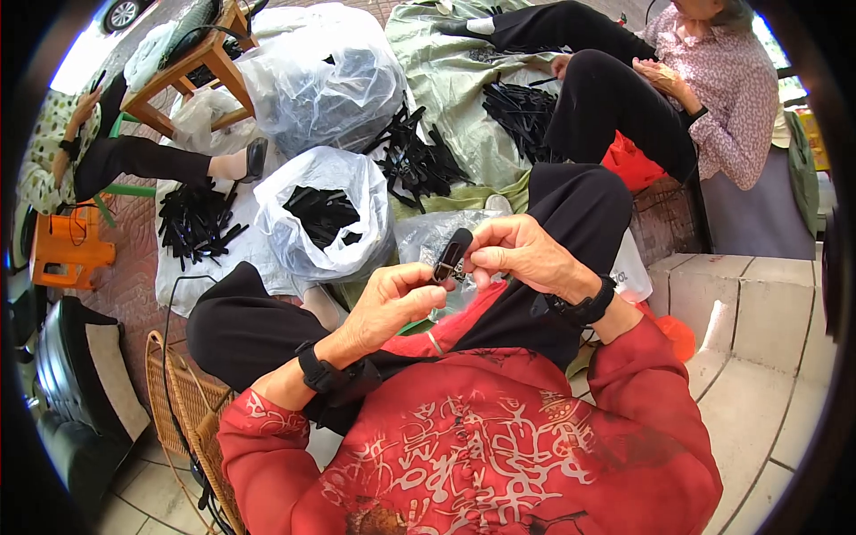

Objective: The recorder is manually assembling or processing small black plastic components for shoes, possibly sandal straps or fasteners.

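Over my lap, my left hand [401, 299] pinches the lower end of a small, dark clip-like piece [454, 251] between thumb and fingers. It is black, elongated and rounded at the top, with a slot and small shiny metal bits low on it. My right hand [522, 252] is closed against its right side, thumb and forefinger pressed together; whatever they grip is too small to make out. Beneath the hands lie a clear plastic bag [419, 234] and a red cloth or bag [464, 325] across my lap. An open white plastic bag [374, 209] of black pieces stands just beyond my left knee.
Loose piles of black strips lie at the left [201, 218], centre [419, 160] and right [522, 116]. A large full plastic bag [325, 76] stands behind. Two people sit opposite, one at left, one at right [713, 107]. A wicker chair [183, 392] and tiled step [758, 285] flank me.
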`<action>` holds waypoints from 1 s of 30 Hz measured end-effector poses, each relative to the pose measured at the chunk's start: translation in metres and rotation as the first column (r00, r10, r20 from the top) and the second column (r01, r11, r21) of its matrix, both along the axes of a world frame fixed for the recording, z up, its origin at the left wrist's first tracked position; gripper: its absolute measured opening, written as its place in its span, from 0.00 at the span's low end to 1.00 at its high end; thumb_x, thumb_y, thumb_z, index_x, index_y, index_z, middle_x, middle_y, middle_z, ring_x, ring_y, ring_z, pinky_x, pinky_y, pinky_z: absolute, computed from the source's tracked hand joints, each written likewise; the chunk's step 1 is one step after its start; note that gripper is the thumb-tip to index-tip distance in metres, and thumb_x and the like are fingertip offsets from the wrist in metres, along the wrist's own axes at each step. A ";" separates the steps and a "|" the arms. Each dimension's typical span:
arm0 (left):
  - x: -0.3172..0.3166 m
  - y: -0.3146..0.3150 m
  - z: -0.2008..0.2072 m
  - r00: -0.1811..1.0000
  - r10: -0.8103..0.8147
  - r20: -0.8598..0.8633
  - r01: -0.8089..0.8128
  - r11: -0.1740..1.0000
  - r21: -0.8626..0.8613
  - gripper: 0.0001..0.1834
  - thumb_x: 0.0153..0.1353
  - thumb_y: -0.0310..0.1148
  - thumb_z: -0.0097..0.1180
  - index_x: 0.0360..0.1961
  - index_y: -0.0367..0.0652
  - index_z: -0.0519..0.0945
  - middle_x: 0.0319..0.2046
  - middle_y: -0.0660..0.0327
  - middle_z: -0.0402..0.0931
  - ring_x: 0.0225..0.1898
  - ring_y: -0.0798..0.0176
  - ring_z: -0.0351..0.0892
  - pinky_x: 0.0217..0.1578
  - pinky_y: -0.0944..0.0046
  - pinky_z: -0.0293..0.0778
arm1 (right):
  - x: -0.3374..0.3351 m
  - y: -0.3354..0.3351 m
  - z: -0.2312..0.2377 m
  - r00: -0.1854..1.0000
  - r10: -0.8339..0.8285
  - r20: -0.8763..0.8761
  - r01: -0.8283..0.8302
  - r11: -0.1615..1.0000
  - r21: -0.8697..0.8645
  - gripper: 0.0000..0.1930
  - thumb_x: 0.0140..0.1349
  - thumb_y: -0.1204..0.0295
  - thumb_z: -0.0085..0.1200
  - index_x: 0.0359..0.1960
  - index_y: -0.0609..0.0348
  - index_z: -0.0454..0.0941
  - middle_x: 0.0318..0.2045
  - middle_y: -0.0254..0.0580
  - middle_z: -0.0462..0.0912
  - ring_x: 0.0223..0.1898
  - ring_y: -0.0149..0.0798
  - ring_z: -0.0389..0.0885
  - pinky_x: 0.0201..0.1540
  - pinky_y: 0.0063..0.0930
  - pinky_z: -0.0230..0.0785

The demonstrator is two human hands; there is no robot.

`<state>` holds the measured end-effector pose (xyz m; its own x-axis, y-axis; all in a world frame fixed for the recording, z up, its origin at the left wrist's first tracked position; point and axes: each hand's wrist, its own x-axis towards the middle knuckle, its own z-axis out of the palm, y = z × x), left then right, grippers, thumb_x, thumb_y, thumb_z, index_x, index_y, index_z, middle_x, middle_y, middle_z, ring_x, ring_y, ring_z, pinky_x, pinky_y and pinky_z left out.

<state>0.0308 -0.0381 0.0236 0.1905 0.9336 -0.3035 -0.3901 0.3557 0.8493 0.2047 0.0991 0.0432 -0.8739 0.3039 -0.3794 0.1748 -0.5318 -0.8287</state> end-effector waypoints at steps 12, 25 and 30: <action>0.001 0.001 -0.003 0.971 0.004 -0.241 0.019 0.996 0.090 0.13 0.60 0.39 0.43 0.34 0.40 0.74 0.13 0.73 0.63 0.14 0.81 0.54 0.15 0.79 0.50 | -0.012 -0.013 -0.001 1.000 -0.023 0.013 0.022 0.999 0.049 0.10 0.58 0.69 0.47 0.31 0.66 0.72 0.22 0.40 0.76 0.18 0.27 0.74 0.23 0.19 0.69; 0.008 -0.001 -0.025 0.967 -0.002 -0.257 0.020 0.998 0.068 0.11 0.60 0.35 0.45 0.38 0.42 0.75 0.14 0.76 0.56 0.16 0.80 0.52 0.15 0.76 0.50 | -0.017 -0.027 -0.005 0.990 -0.052 0.129 0.002 0.931 0.365 0.12 0.57 0.70 0.48 0.20 0.66 0.72 0.15 0.34 0.73 0.14 0.25 0.73 0.16 0.15 0.62; 0.004 0.004 -0.026 0.982 0.032 -0.187 -0.020 0.998 0.065 0.11 0.59 0.34 0.46 0.36 0.38 0.74 0.18 0.69 0.69 0.18 0.79 0.64 0.18 0.76 0.65 | -0.024 -0.019 -0.004 0.977 0.001 0.214 -0.107 0.870 0.482 0.11 0.57 0.70 0.47 0.21 0.65 0.72 0.15 0.33 0.72 0.14 0.23 0.70 0.17 0.15 0.61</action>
